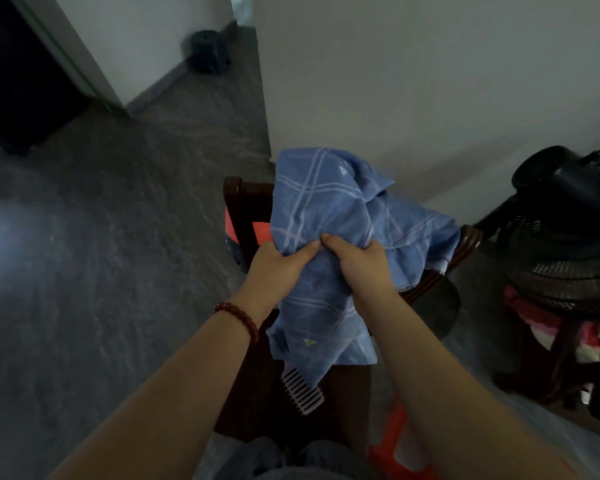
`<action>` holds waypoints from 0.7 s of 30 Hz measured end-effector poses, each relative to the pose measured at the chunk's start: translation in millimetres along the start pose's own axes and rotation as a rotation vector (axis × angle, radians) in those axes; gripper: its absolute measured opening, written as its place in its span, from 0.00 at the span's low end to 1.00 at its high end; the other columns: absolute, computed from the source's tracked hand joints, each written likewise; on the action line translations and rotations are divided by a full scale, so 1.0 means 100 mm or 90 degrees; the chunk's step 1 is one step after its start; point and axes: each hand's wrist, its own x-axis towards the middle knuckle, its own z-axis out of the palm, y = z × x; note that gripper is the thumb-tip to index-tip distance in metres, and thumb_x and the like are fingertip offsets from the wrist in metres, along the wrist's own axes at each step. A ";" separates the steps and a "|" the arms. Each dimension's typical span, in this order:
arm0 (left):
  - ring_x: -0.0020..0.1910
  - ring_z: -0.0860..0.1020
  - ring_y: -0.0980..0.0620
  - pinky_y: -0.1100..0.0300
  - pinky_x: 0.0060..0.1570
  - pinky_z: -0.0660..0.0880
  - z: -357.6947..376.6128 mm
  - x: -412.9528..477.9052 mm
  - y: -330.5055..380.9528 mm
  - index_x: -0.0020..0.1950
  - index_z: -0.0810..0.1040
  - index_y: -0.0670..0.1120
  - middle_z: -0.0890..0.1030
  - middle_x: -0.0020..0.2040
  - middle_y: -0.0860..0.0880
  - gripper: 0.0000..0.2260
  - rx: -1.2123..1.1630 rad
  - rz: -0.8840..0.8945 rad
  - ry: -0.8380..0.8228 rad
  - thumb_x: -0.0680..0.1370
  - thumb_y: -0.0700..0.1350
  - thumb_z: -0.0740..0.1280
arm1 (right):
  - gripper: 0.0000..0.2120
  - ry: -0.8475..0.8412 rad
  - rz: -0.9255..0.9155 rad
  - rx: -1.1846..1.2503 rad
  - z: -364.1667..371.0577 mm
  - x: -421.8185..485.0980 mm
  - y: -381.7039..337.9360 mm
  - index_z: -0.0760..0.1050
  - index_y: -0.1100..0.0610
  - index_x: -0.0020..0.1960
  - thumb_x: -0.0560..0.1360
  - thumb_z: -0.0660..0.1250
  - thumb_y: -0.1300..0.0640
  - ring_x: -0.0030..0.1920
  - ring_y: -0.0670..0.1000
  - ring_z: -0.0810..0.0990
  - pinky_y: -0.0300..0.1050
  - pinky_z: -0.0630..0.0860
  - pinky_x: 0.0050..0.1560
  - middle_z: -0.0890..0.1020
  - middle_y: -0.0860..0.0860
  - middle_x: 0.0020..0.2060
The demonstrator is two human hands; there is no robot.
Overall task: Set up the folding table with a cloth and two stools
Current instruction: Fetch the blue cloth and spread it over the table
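The task looks barely begun. No folding table shows, and the one stool in view stands far off by the wall. The blue cloth is bunched, not spread, held up over a dark wooden chair with a comb on its seat. Both hands grip it, the left hand and right hand close together, with fingers curled tight into the fabric.
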 end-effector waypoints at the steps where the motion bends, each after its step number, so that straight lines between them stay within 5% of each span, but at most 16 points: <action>1: 0.39 0.81 0.64 0.74 0.34 0.74 -0.03 -0.03 0.00 0.50 0.79 0.51 0.82 0.43 0.56 0.06 -0.007 0.001 -0.007 0.74 0.44 0.70 | 0.13 0.005 -0.004 0.011 0.02 -0.04 0.01 0.75 0.56 0.52 0.70 0.74 0.57 0.49 0.51 0.82 0.49 0.80 0.52 0.82 0.52 0.49; 5: 0.45 0.80 0.61 0.70 0.40 0.76 -0.17 -0.17 -0.01 0.55 0.77 0.51 0.82 0.47 0.55 0.11 -0.014 -0.006 -0.040 0.74 0.45 0.71 | 0.30 0.011 0.019 0.070 0.06 -0.18 0.05 0.72 0.58 0.63 0.66 0.77 0.51 0.51 0.54 0.82 0.53 0.81 0.51 0.81 0.53 0.55; 11: 0.49 0.81 0.57 0.62 0.50 0.77 -0.43 -0.45 -0.03 0.52 0.78 0.54 0.82 0.50 0.53 0.08 -0.001 -0.011 -0.124 0.74 0.44 0.70 | 0.15 -0.027 0.094 0.066 0.17 -0.43 0.06 0.75 0.60 0.47 0.66 0.77 0.58 0.43 0.55 0.84 0.51 0.82 0.44 0.84 0.56 0.44; 17: 0.52 0.80 0.58 0.61 0.53 0.76 -0.69 -0.71 -0.10 0.51 0.77 0.55 0.82 0.51 0.54 0.10 0.037 0.038 -0.131 0.73 0.43 0.71 | 0.09 -0.024 0.040 0.045 0.36 -0.67 0.20 0.77 0.58 0.49 0.69 0.72 0.61 0.46 0.55 0.82 0.51 0.80 0.46 0.83 0.55 0.45; 21: 0.55 0.80 0.56 0.59 0.55 0.76 -0.88 -0.80 -0.13 0.60 0.77 0.48 0.82 0.53 0.52 0.18 0.033 0.094 -0.071 0.71 0.42 0.73 | 0.13 -0.042 -0.072 0.051 0.52 -0.89 0.28 0.77 0.55 0.54 0.71 0.74 0.55 0.52 0.52 0.82 0.52 0.79 0.55 0.83 0.52 0.51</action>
